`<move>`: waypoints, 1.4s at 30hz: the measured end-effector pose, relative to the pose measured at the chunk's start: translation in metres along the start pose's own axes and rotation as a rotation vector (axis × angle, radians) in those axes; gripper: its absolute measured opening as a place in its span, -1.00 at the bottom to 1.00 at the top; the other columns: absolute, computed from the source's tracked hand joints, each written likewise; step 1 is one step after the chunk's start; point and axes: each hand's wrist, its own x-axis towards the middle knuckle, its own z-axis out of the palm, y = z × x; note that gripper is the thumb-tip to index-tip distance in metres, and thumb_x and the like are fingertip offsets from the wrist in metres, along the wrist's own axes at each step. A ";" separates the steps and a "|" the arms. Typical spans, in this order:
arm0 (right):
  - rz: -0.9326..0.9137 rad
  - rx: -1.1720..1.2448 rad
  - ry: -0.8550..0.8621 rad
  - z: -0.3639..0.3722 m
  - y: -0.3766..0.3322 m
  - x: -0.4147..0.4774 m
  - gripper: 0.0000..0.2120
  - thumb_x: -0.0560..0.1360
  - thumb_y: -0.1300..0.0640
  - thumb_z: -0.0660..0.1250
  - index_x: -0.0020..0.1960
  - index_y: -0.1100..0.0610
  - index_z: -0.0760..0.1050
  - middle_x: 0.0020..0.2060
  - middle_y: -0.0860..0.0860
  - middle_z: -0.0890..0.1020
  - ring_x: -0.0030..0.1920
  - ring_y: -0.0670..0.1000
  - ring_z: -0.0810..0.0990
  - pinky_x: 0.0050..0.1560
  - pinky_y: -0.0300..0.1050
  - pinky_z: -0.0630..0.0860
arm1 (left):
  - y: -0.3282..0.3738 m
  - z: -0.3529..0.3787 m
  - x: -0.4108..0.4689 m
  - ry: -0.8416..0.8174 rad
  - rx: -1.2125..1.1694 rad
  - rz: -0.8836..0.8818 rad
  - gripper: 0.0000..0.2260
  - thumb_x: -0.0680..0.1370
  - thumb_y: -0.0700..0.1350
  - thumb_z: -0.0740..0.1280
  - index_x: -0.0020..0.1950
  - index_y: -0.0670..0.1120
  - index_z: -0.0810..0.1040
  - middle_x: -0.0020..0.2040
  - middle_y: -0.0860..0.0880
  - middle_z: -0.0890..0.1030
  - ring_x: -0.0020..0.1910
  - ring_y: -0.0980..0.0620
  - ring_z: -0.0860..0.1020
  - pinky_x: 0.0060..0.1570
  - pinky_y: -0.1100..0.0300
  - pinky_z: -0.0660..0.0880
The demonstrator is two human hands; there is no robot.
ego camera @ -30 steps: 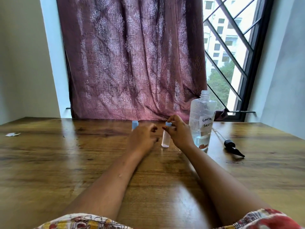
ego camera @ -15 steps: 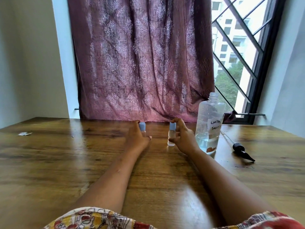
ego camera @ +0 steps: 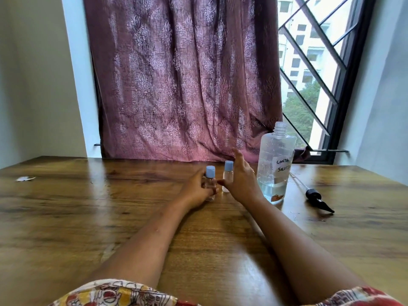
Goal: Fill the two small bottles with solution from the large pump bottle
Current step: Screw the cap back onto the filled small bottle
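Two small clear bottles with light-blue caps stand upright side by side on the wooden table point(ego camera: 88, 217). My left hand point(ego camera: 195, 189) is wrapped around the left small bottle point(ego camera: 210, 180). The right small bottle point(ego camera: 227, 176) stands free, and my right hand point(ego camera: 239, 181) is just right of it with fingers spread, apart from the bottle. The large clear bottle point(ego camera: 274, 166), uncapped, with a handwritten label and a little liquid at its bottom, stands to the right of my right hand. Its black pump head point(ego camera: 318, 199) with a long tube lies on the table further right.
A maroon patterned curtain point(ego camera: 183, 85) hangs behind the table's far edge, with a barred window point(ego camera: 313, 74) to its right. A small scrap of white paper point(ego camera: 25, 178) lies at the far left of the table.
My right hand has let go of the right small bottle and opened its fingers. My left hand has drawn the left small bottle closer to the other one. The view has shifted.
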 end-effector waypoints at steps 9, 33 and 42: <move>-0.189 0.052 0.074 -0.007 -0.018 -0.003 -0.78 0.55 0.01 0.24 -0.04 0.14 0.55 -0.15 0.01 0.58 -0.13 0.01 0.52 -0.15 -0.12 0.41 | 0.004 0.008 -0.004 -0.072 -0.003 0.057 -0.62 0.34 -0.20 0.52 0.09 -0.07 0.48 -0.11 0.04 0.63 -0.18 0.26 0.59 -0.34 0.49 0.42; -0.151 0.083 -0.143 -0.016 -0.031 -0.003 -0.78 0.47 0.23 0.32 0.11 0.14 0.59 -0.01 0.08 0.66 0.01 0.01 0.59 -0.10 -0.38 0.36 | 0.003 0.002 -0.002 -0.117 -0.150 0.047 -0.69 0.34 -0.26 0.52 -0.08 0.06 0.52 -0.20 0.01 0.66 -0.24 0.15 0.62 -0.24 0.27 0.53; -0.132 0.103 0.002 -0.017 -0.019 -0.002 -0.80 0.40 0.03 0.45 -0.07 0.11 0.53 -0.22 -0.04 0.50 -0.21 -0.13 0.43 -0.26 -0.44 0.29 | 0.000 0.003 0.000 -0.150 -0.234 0.027 -0.70 0.35 -0.33 0.49 -0.06 -0.02 0.54 -0.15 -0.03 0.66 -0.15 0.10 0.63 -0.18 0.27 0.57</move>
